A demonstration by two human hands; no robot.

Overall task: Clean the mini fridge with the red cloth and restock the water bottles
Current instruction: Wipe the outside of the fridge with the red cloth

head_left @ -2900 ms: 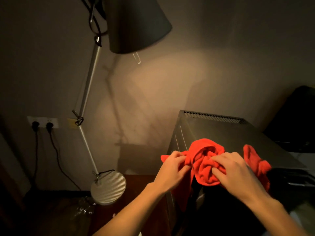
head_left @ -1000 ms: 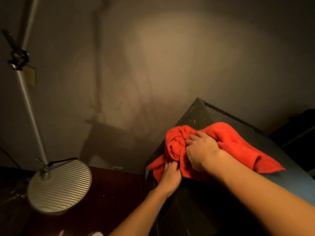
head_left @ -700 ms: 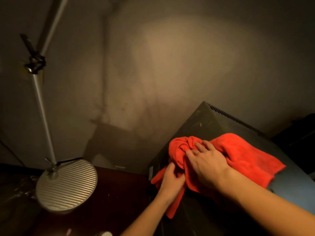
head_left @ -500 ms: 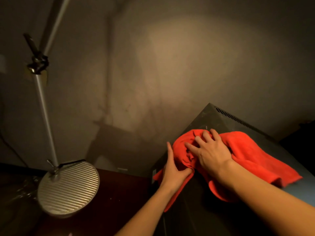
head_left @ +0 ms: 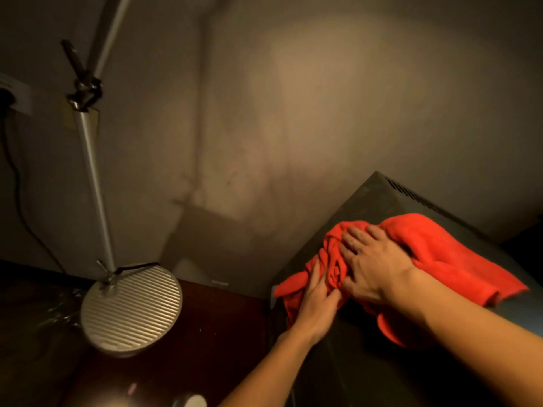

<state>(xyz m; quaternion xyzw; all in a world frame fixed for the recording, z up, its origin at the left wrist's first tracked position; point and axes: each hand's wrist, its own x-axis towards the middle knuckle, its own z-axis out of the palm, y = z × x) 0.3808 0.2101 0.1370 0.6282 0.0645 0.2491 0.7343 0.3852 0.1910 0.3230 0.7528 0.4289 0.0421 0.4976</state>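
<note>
Head view, looking down in dim warm light: the red cloth [head_left: 435, 259] lies bunched on top of the dark mini fridge [head_left: 379, 201], at its near left corner, with one end hanging over the front edge and the rest spread to the right across the top. The right hand [head_left: 373, 265] lies flat on the cloth, its fingers [head_left: 351, 237] straight and slightly spread, pressing the fabric down onto the fridge top rather than curling round it. The left hand [head_left: 318, 301] comes up from below at the fridge's corner; its fingers [head_left: 316, 270] reach up along the bunched folds and touch them, and its thumb lies against the cloth near the right hand's heel. Whether the left hand actually pinches the fabric I cannot tell, since the folds hide the fingertips. The fridge door is not seen open, so nothing of its inside shows. To the left, a lamp's ribbed round metal base [head_left: 130, 308] stands on a dark wooden tabletop [head_left: 211, 333], its silver pole [head_left: 94, 177] rising along the wall [head_left: 323, 98].
</note>
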